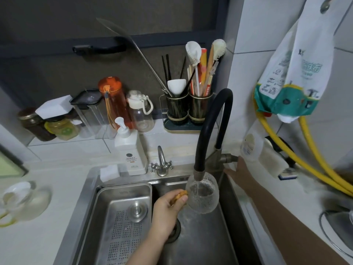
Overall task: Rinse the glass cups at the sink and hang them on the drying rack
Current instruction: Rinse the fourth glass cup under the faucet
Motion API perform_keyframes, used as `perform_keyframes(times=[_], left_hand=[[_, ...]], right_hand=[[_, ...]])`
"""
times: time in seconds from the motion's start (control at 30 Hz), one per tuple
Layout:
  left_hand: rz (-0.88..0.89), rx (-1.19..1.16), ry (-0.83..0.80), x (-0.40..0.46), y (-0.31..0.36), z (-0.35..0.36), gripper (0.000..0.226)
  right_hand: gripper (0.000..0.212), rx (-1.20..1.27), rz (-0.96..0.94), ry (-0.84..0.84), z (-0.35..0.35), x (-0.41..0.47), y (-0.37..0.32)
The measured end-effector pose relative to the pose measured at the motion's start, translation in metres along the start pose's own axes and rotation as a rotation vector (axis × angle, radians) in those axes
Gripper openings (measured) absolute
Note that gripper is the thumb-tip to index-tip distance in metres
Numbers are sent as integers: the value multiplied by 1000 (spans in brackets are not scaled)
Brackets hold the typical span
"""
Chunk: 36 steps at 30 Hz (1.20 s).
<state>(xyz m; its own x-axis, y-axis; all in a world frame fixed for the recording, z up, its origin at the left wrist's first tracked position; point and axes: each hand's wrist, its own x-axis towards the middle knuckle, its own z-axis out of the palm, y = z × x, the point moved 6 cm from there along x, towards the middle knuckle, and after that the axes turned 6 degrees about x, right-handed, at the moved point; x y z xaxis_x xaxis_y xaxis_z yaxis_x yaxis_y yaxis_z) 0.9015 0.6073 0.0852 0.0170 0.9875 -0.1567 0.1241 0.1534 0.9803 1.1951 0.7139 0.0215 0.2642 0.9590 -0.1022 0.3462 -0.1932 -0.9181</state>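
My left hand [169,208] grips the amber handle of a textured glass cup [202,194] and holds it over the steel sink [200,243], its mouth right under the spout of the black hose faucet [207,131]. Water runs into the cup. My right hand [239,170] reaches to the faucet lever [228,158] at the sink's back right and rests on it. More glass cups [23,201] with pale yellow handles lie blurred on the left counter. No drying rack shows in this view.
A perforated steel basket [122,217] fills the sink's left half. A small second tap [161,162], a white soap pump bottle [129,150] and a sponge [109,172] stand behind it. Bottles, jars and a utensil holder [188,109] line the ledge. Yellow hoses [313,155] hang right.
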Motion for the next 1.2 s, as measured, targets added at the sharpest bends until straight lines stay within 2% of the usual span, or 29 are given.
perform_keyframes(times=[0.03,0.1,0.2,0.27,0.33,0.4,0.5,0.57,0.63,0.7,0.8,0.87,0.97,1.07,1.2], left_hand=[[-2,3,14,0,-1,-1,20],[-3,17,23,1,-4,-2,19],[-9,46,29,3,-8,-5,17],[-11,66,27,3,-9,-4,15],[-8,76,26,1,-8,-5,14],[-16,79,16,-1,-8,-9,16],[-37,86,-30,-2,-12,-16,16],[-51,89,-71,-4,-12,-13,16],[-74,91,-121,-13,-15,-6,17],[-113,68,-148,-23,-25,-5,17],[-115,70,-100,-29,-36,-21,18],[-41,104,-60,-28,-31,-30,23],[102,246,-139,-34,-12,-25,36],[70,277,-201,-34,-27,-22,47],[1,209,-242,-42,-23,-21,43]], right_hand=[[100,-27,19,-6,0,27,29],[94,-40,116,-13,5,51,57],[55,-91,66,25,10,20,6],[55,-77,19,27,11,-9,-21],[64,-6,77,-76,18,-42,-23],[67,161,87,-269,33,-86,-34],[49,323,38,-516,52,-149,-63],[56,362,-1,-567,55,-178,-88],[69,378,-27,-537,53,-190,-88],[78,284,-24,-454,54,-200,-75],[90,183,-12,-343,66,-215,-68],[83,242,-41,-317,76,-218,-79],[73,359,11,-215,83,-219,-89],[70,312,91,-144,86,-221,-86],[70,228,199,-180,93,-221,-83]])
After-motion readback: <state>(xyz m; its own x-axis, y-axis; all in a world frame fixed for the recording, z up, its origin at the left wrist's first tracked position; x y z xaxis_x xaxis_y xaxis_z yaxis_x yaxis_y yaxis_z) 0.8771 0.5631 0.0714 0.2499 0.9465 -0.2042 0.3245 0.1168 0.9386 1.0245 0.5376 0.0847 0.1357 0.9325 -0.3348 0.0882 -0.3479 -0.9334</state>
